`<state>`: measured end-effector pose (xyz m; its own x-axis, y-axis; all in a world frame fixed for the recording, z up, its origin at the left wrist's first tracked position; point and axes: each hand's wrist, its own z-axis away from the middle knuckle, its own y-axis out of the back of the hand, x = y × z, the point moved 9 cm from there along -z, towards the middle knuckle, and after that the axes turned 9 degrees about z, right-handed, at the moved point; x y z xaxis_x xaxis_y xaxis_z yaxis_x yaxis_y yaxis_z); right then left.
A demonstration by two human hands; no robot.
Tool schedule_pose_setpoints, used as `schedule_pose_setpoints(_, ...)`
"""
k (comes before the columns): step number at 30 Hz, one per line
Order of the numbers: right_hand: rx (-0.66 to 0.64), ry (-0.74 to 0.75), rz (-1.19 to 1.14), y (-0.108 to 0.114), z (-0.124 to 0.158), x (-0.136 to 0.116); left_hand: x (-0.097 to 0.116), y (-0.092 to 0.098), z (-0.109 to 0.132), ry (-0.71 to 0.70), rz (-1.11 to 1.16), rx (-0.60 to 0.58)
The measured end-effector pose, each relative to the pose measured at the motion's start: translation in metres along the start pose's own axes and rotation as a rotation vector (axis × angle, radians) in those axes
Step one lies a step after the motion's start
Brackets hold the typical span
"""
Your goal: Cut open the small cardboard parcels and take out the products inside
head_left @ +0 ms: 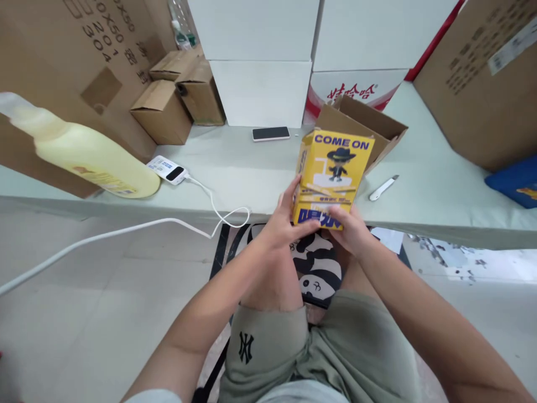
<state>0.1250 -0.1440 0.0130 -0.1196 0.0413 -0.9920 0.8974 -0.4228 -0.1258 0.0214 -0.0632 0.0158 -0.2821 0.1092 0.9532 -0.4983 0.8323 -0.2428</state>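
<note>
Both my hands hold a yellow box (321, 187) with a figure in a dark hat on its front and the words "COME ON" along the top. My left hand (282, 221) grips its lower left side, thumb across the front. On the lower right, my right hand (351, 228) closes round the corner with the thumb on the front. The box is held tilted at the table's front edge. Directly behind it stands an open cardboard box (369, 120), partly covered by the yellow one; its inside is mostly hidden. To the right lies a white utility knife (382, 188).
A phone (271, 134) lies at the back of the table (235, 157). On the left are a pale yellow bottle (96, 154), a white device (166, 169) with a cable (197, 182), and small cartons (163, 112). White boxes (260, 89) and large cartons (482, 84) stand behind.
</note>
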Motion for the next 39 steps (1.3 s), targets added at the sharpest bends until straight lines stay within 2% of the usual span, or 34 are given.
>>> schedule_pose_setpoints(3,0.033,0.100,0.032,0.001,-0.048,-0.028,0.013,0.007,-0.043,-0.065,0.142,0.108)
schedule_pose_setpoints(4,0.044,0.075,0.026,0.003,-0.066,-0.029,0.014,0.014,-0.059,-0.040,0.168,0.150)
schedule_pose_setpoints(6,0.071,-0.067,0.037,0.007,-0.098,-0.020,0.009,0.028,-0.085,0.077,0.171,0.224)
schedule_pose_setpoints(9,0.093,-0.216,0.073,0.007,-0.125,-0.007,0.001,0.046,-0.099,0.213,0.117,0.337)
schedule_pose_setpoints(12,0.062,-0.124,0.077,0.003,-0.116,-0.018,0.005,0.045,-0.091,0.158,0.093,0.312)
schedule_pose_setpoints(15,0.046,0.075,0.048,0.016,-0.059,-0.042,0.006,0.035,-0.076,0.059,0.031,0.179)
schedule_pose_setpoints(16,0.078,0.117,0.033,0.029,-0.032,-0.046,0.000,0.035,-0.071,0.066,-0.070,0.150)
schedule_pose_setpoints(18,0.151,0.051,0.021,0.063,0.024,-0.039,-0.014,0.040,-0.064,0.103,-0.410,0.138)
schedule_pose_setpoints(19,0.243,0.021,0.012,0.088,0.051,-0.034,-0.021,0.044,-0.063,0.112,-0.597,0.145)
schedule_pose_setpoints(21,0.467,-0.039,-0.004,0.141,0.097,-0.025,-0.034,0.048,-0.063,0.106,-0.816,0.152)
schedule_pose_setpoints(23,0.641,-0.038,0.031,0.189,0.125,-0.025,-0.048,0.047,-0.064,0.095,-0.883,0.131)
schedule_pose_setpoints(25,0.742,-0.052,0.084,0.229,0.133,-0.030,-0.058,0.041,-0.064,0.091,-0.941,0.099)
schedule_pose_setpoints(28,0.760,-0.168,0.140,0.277,0.115,-0.035,-0.065,0.033,-0.063,0.089,-1.143,0.061)
schedule_pose_setpoints(31,0.763,-0.316,0.229,0.320,0.078,-0.034,-0.066,0.027,-0.063,0.063,-1.373,0.015)
schedule_pose_setpoints(33,0.807,-0.400,0.340,0.347,0.050,-0.033,-0.066,0.025,-0.064,0.044,-1.436,-0.005)
schedule_pose_setpoints(36,0.906,-0.469,0.506,0.379,0.008,-0.035,-0.069,0.027,-0.064,0.037,-1.489,0.003)
schedule_pose_setpoints(39,0.932,-0.555,0.696,0.399,-0.029,-0.040,-0.073,0.029,-0.063,0.023,-1.520,0.014)
